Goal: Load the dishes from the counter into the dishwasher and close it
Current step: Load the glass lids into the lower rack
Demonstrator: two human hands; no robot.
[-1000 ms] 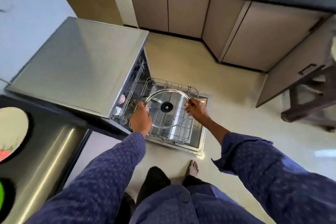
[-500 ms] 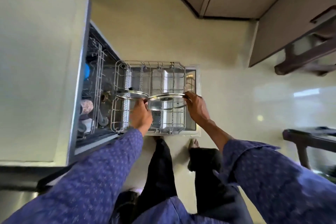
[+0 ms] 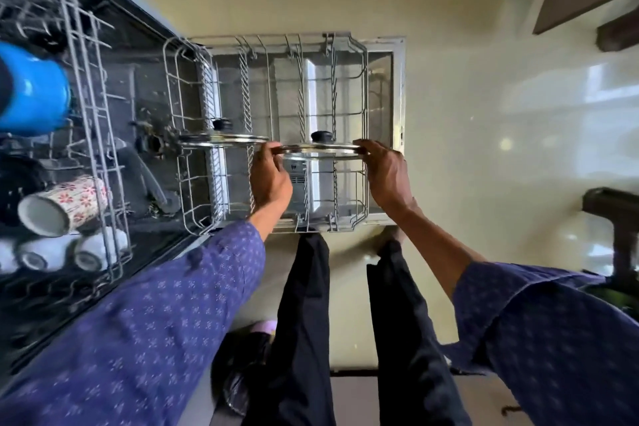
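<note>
Two lids [image 3: 320, 150] in lower rack [image 3: 359, 86]; mugs [image 3: 65, 206] in upper rack, left.

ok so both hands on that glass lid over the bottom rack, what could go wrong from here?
1. The held lid stands on edge, gripped only at the rim by the left hand and right hand; it may slip.
2. The other lid stands close beside it; they could knock.
3. It may miss the lower rack tines and tip over.
</note>
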